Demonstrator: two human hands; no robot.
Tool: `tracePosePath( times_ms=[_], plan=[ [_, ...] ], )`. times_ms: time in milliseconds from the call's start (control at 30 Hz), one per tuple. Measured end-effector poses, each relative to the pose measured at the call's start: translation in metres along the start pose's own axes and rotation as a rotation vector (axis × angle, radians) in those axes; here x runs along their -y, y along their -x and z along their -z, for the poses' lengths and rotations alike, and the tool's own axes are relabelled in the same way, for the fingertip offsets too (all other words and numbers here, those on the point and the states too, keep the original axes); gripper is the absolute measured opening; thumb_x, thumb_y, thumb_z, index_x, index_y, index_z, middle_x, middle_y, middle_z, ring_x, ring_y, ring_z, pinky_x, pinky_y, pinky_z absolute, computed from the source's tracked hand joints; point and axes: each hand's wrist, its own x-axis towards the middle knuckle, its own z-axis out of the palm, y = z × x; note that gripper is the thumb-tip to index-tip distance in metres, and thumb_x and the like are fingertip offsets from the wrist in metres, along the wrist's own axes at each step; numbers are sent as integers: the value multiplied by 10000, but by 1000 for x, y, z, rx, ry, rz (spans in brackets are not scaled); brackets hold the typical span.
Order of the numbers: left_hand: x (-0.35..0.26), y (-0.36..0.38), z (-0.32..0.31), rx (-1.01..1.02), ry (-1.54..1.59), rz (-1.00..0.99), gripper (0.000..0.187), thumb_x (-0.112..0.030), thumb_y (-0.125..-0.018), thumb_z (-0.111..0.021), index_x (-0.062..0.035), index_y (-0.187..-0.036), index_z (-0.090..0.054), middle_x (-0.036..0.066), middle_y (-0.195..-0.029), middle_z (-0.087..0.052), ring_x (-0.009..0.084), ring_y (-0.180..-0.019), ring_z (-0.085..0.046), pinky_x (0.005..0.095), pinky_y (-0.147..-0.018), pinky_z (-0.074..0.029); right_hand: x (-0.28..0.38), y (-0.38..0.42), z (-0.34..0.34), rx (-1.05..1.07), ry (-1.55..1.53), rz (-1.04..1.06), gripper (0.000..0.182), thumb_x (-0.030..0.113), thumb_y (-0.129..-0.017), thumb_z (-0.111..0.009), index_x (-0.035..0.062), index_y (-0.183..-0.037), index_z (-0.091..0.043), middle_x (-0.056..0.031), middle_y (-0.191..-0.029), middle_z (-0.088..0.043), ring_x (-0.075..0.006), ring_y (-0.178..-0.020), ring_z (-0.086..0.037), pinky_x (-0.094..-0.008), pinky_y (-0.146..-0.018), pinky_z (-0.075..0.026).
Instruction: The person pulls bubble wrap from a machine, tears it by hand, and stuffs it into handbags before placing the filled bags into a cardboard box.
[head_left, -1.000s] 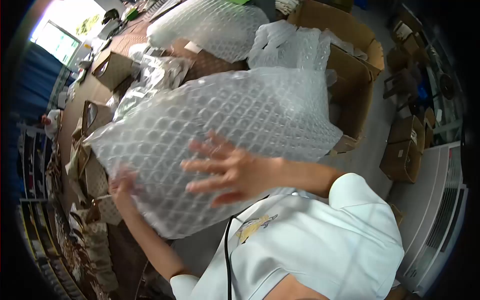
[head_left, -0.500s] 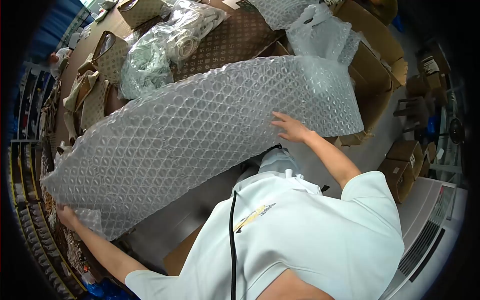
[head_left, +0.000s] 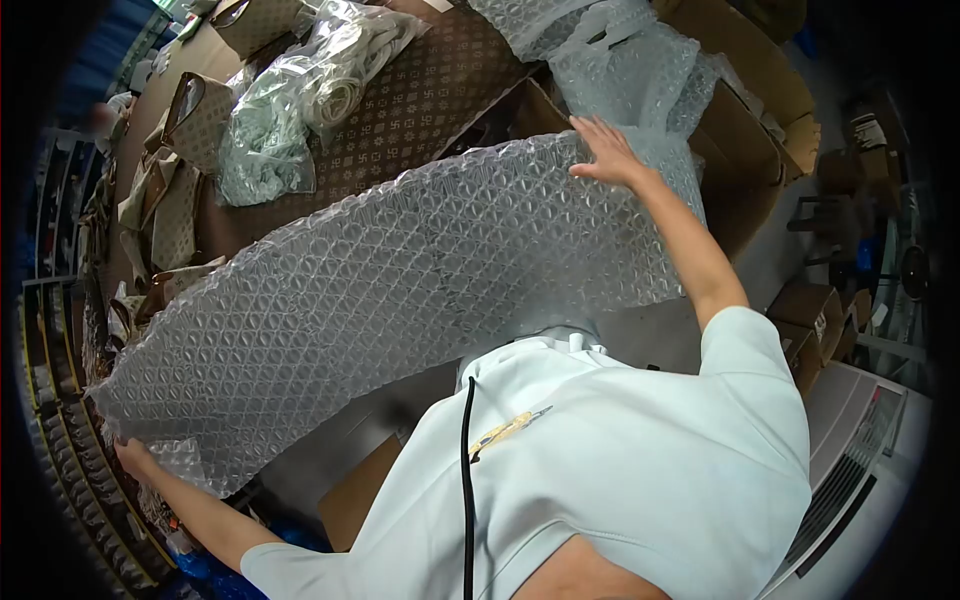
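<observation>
A long sheet of clear bubble wrap (head_left: 380, 270) stretches across the front of me, from the lower left up to the right. At its lower left end, my left hand (head_left: 137, 460) has its fingers closed on the edge, partly hidden by the plastic. My right hand (head_left: 608, 155) lies at the upper edge near the other end, fingers stretched out and spread against the wrap. Beyond that hand, more bunched bubble wrap (head_left: 635, 75) continues from the sheet beside an open cardboard box.
Patterned bags (head_left: 200, 115) stand along the left of the brown table (head_left: 440, 95). Clear plastic bags (head_left: 270, 140) with pale contents lie on it. An open cardboard box (head_left: 745, 150) stands at right, smaller boxes (head_left: 810, 320) below it. Racks (head_left: 65, 420) line the left.
My right hand has moved up from the sheet's lower edge to its upper edge. The bubble wrap's upper edge has come down toward me. My left hand keeps its hold, slightly lower.
</observation>
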Motion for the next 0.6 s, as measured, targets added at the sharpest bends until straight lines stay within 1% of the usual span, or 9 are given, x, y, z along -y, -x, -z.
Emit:
tracePosePath(
  times_ms=[100,167,200,233,267,367,500,533,600],
  plan=[
    [-16,20,-13,-200,-58,-4,471,-300,-860,-497,-133,-1299,-469,123,-1259,-522,285,-1112,-520,424,-886,-427,7,-45,14,962,-14,-287,508,404,-672,-724,92,-1053,-602,-75,-1060,-632,-260,-1043,-559,-449,-1012,-263],
    [-77,98,24,-479,-296,-173,662,-463,-801,-624,-65,-1294,-434,201,-1246,-489,310,-1102,-518,394,-893,-453,21,-50,30,964,-126,-297,451,390,-692,-713,86,-1008,-610,-74,-998,-642,-249,-999,-569,-432,-985,-298],
    [-100,91,-1,-75,150,-446,757,-461,-769,-672,10,-1292,-392,238,-1232,-477,319,-1102,-510,396,-895,-461,24,-50,39,970,-246,-304,397,377,-713,-701,80,-964,-618,-74,-937,-653,-239,-956,-580,-416,-958,-332],
    [-161,201,26,-329,526,-771,813,-439,-711,-737,45,-1270,-399,232,-1238,-489,284,-1129,-501,415,-896,-450,35,-49,49,969,-239,-290,397,377,-713,-701,80,-964,-618,-74,-937,-653,-239,-956,-580,-416,-958,-332],
    [-213,282,35,-45,909,-1085,901,-437,-653,-781,25,-1309,-371,225,-1293,-458,298,-1171,-479,419,-937,-416,54,-45,60,822,-353,-74,302,321,-735,-695,80,-898,-613,-72,-843,-644,-230,-853,-587,-384,-922,-366],
    [-292,493,46,155,915,-1694,1048,-433,-610,-796,-56,-1399,-219,164,-1312,-469,283,-1296,-353,540,-1091,40,109,-46,94,577,-557,313,160,207,-791,-658,66,-819,-588,-85,-709,-600,-252,-696,-562,-348,-809,-439],
    [-339,520,66,830,483,-2066,437,-333,-673,-740,-68,-989,-594,117,-822,-657,313,-966,-585,458,-1038,-291,110,-47,122,567,-465,268,163,190,-819,-628,43,-794,-563,-111,-642,-562,-297,-596,-529,-377,-637,-438],
    [-343,524,49,727,707,-2132,256,-293,-725,-701,-63,-776,-600,84,-667,-624,292,-742,-613,398,-784,-468,108,-40,120,571,-467,264,163,190,-819,-628,43,-794,-563,-111,-642,-562,-297,-596,-529,-377,-637,-438],
    [-358,526,46,751,649,-2133,232,-275,-740,-686,-64,-784,-601,94,-680,-625,291,-717,-615,396,-691,-467,103,-30,110,589,-507,164,178,193,-846,-602,33,-785,-556,-109,-591,-530,-266,-525,-495,-364,-527,-398]
  ],
)
